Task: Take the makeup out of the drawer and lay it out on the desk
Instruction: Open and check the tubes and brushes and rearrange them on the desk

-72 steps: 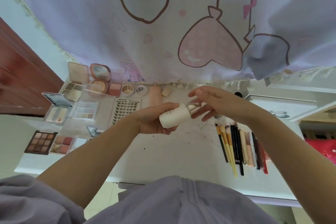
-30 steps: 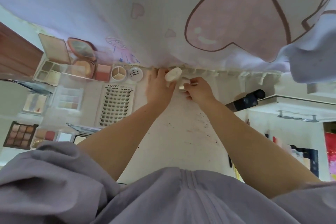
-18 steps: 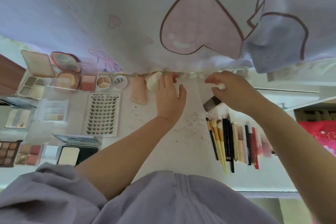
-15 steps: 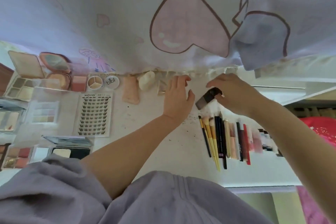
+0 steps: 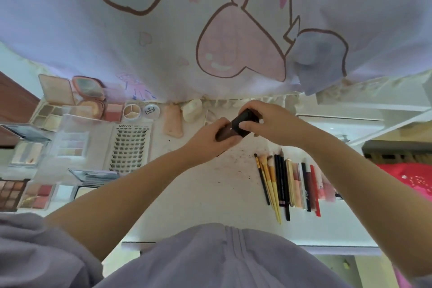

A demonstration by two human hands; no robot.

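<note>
So both hands are on the same thing right now: a dark little bottle (image 5: 236, 127) with a black cap, held just above the desk (image 5: 210, 194) near its back edge. The left hand (image 5: 210, 141) is wrapped around the brownish body, while the right hand (image 5: 268, 124) pinches the cap end. Its long axis runs roughly from 8 to 2 o'clock, cap toward 2. The back row (pink tube (image 5: 173, 121), cream bottle (image 5: 192, 110)) sits at about 10 o'clock from the hands, and the brushes (image 5: 268, 180) lie at 5 o'clock. My guess is it goes down next to the cream bottle, so the left hand is nearer that gap, though it's hard to say for sure.
</note>
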